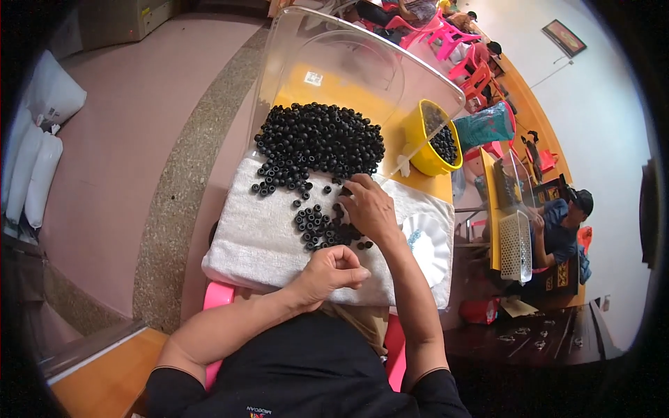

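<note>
A large heap of small round black pieces with holes [320,136] lies at the far part of my table, and a smaller group of the same black pieces [315,226] is spread on a white towel [244,240]. My right hand [371,209] reaches over the right side of the smaller group, its bent fingers apart at the pieces. Nearer to me, my left hand [333,273] is closed, thumb and fingertips pressed together; whatever is between them is too small or hidden to name. Right of my right forearm is a white fluted dish [433,254] with tiny blue bits.
A yellow bucket [426,161] of black pieces stands at the right, beside a clear plastic tub wall [362,45]. White sacks [45,167] lie at the far left. Another person [561,226] sits at a table on the right; pink chairs [451,38] stand farther back.
</note>
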A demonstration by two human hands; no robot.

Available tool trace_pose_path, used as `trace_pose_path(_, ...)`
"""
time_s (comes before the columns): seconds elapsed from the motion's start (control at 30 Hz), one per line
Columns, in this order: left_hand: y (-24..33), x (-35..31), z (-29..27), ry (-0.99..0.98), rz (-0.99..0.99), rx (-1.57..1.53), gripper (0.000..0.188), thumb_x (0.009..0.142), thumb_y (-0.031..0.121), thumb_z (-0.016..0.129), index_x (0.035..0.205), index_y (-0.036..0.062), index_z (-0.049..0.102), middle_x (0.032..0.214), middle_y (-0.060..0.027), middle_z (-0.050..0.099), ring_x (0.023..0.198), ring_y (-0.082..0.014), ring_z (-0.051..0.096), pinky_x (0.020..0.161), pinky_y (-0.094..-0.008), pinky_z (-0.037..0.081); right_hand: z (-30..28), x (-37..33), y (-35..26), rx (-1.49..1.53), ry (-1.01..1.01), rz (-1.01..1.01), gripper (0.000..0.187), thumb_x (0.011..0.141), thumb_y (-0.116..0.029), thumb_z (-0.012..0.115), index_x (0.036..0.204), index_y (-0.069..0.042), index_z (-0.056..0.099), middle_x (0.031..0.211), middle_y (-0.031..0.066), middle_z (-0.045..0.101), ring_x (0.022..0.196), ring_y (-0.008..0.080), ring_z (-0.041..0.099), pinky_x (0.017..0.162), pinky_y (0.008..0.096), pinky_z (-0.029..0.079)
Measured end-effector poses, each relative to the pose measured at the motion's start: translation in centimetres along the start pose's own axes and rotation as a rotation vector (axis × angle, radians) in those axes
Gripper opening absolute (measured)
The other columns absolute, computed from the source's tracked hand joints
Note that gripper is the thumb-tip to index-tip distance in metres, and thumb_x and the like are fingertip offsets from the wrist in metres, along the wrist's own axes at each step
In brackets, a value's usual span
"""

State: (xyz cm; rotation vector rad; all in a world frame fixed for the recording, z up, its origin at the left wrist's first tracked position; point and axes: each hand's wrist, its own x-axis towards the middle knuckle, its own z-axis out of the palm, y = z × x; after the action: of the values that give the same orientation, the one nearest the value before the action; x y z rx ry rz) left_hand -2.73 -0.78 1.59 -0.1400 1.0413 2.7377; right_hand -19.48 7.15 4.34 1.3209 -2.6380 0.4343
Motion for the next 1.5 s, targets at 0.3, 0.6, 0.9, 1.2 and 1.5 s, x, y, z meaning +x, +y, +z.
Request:
trace_pose_path(0.3, -0.3, -0.1, 0.0, -0.007, -0.005, -0.023, 0.014, 0.086, 0.004, 0.071, 0.089, 0.0042, 0.057, 0.084, -0.0061, 0.066, 0.075, -0.0117, 0.063, 0.069, -0.0243, 0.053, 0.8, 1.0, -0.7, -0.073, -0.074, 0.055, 0.029, 0.087, -0.024, 0.065, 0.111, -0.006, 0.065, 0.105, 0.0086, 0.062, 0.091, 0.0298, 0.064, 0.075, 0.0379, 0.052)
trace_pose_path(0.6, -0.2, 0.0, -0.1, 0.007, -0.007, -0.021, 0.014, 0.086, 0.005, 0.071, 0.089, 0.0043, 0.057, 0.084, -0.0058, 0.066, 0.074, -0.011, 0.063, 0.069, -0.0237, 0.053, 1.4, 1.7, -1.2, -0.094, -0.016, 0.049, 0.019, 0.081, -0.018, 0.067, 0.096, -0.007, 0.071, 0.099, 0.003, 0.064, 0.093, 0.0256, 0.059, 0.079, 0.0377, 0.051)
trace_pose_path(0.9, -0.4, 0.0, -0.1, 0.009, -0.018, -0.029, 0.014, 0.086, 0.005, 0.071, 0.088, 0.0042, 0.058, 0.083, -0.0061, 0.066, 0.073, -0.0112, 0.063, 0.068, -0.024, 0.053, 2.1, 2.1, -0.6, -0.12, -0.05, -0.014, 0.016, 0.08, -0.013, 0.065, 0.093, -0.009, 0.073, 0.096, 0.0002, 0.068, 0.091, 0.0251, 0.059, 0.08, 0.0358, 0.051)
trace_pose_path(1.2, -0.6, 0.1, -0.3, 0.028, -0.003, -0.031, 0.014, 0.086, 0.005, 0.071, 0.087, 0.0049, 0.057, 0.082, -0.0051, 0.065, 0.071, -0.0111, 0.063, 0.068, -0.0248, 0.054, 0.4, 0.3, -0.1, 0.147, 0.19, -0.1, 0.016, 0.081, 0.0, 0.064, 0.096, -0.004, 0.07, 0.089, 0.011, 0.065, 0.085, 0.0295, 0.061, 0.077, 0.0354, 0.051)
trace_pose_path(1.5, 0.7, -0.1, 0.1, 0.112, -0.007, -0.06, 0.017, 0.087, 0.006, 0.07, 0.1, 0.0039, 0.06, 0.09, -0.0029, 0.063, 0.082, -0.0106, 0.062, 0.074, -0.026, 0.055, -3.8, -5.8, -1.2, 0.929, -0.097, 0.199, 0.025, 0.086, 0.008, 0.06, 0.11, 0.003, 0.067, 0.095, 0.0076, 0.063, 0.089, 0.0136, 0.06, 0.075, 0.0244, 0.048)
